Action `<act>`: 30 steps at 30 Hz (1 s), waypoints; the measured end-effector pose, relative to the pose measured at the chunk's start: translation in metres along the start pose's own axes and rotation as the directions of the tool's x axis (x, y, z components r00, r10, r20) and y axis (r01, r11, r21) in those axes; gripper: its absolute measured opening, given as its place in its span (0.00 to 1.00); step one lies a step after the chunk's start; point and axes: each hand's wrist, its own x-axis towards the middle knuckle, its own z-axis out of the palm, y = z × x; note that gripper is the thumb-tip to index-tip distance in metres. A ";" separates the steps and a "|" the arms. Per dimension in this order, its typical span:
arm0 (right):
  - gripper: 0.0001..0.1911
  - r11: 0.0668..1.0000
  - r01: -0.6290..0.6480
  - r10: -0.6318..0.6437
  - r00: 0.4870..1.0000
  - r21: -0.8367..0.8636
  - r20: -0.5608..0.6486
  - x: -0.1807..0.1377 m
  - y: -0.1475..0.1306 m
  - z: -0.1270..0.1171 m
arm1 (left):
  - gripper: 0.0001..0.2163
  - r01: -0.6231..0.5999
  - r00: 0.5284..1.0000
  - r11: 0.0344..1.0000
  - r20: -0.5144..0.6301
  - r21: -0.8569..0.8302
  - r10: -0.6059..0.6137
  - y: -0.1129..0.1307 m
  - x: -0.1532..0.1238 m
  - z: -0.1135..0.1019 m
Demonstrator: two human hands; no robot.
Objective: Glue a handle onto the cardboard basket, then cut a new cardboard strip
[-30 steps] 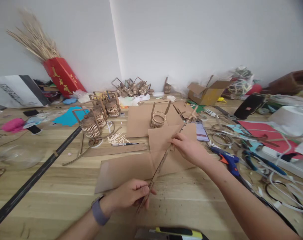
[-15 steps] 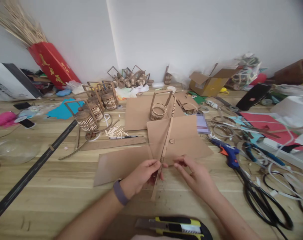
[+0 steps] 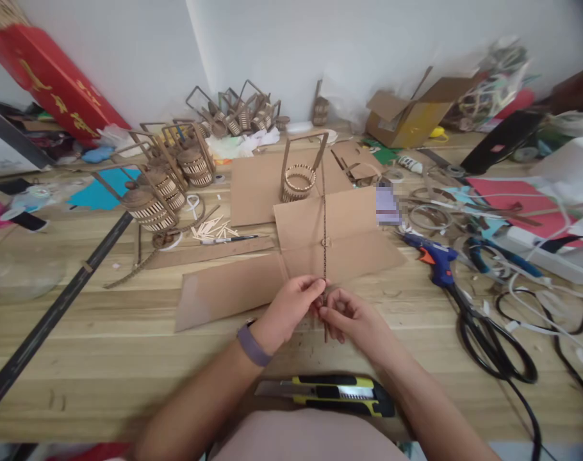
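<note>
Nearest you, on the bench (image 3: 104, 365) just below your hands, lies a utility knife (image 3: 327, 394), its blade pointing left. Your left hand (image 3: 289, 310), a band (image 3: 254, 346) on its wrist, is pinched closed, thumb and fingers gripping a thin brown strip (image 3: 325, 237). Your right hand (image 3: 361, 320) is just beside it, fingers curled and nearly closed, thumb and fingertips on the strip near its lower end. The strip runs from between your hands away from you, over the creased cardboard (image 3: 339, 256); its short near end pokes out below your fingertips.

To the right of your right hand lie black-handled scissors (image 3: 493, 339), and beyond them a blue glue gun (image 3: 438, 259). Out past your left hand, to its left, are a pen (image 3: 229, 240) and a pile of small sticks (image 3: 214, 228). Straight ahead of your hands, a small open basket (image 3: 298, 184) with a tall handle stands on cardboard. Farther to the left stand lidded baskets (image 3: 150, 212).
</note>
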 end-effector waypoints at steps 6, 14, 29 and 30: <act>0.23 0.996 0.022 -0.019 0.999 0.092 -0.029 0.002 0.007 -0.003 | 0.23 0.060 0.998 0.998 -0.031 0.036 -0.058 -0.003 -0.033 -0.005; 0.11 0.965 0.121 -0.135 0.990 -0.234 -0.045 -0.019 0.001 -0.014 | 0.25 0.121 0.993 0.989 0.004 -0.083 -0.121 -0.006 -0.035 -0.005; 0.15 0.461 0.256 -0.334 0.937 -0.850 0.101 -0.056 0.030 -0.019 | 0.25 0.100 0.994 0.988 0.061 -0.115 -0.093 0.003 -0.040 -0.004; 0.14 0.470 0.232 -0.389 0.921 -0.852 0.036 -0.054 0.029 -0.018 | 0.25 0.095 0.994 0.988 0.062 -0.119 -0.088 0.003 -0.040 -0.003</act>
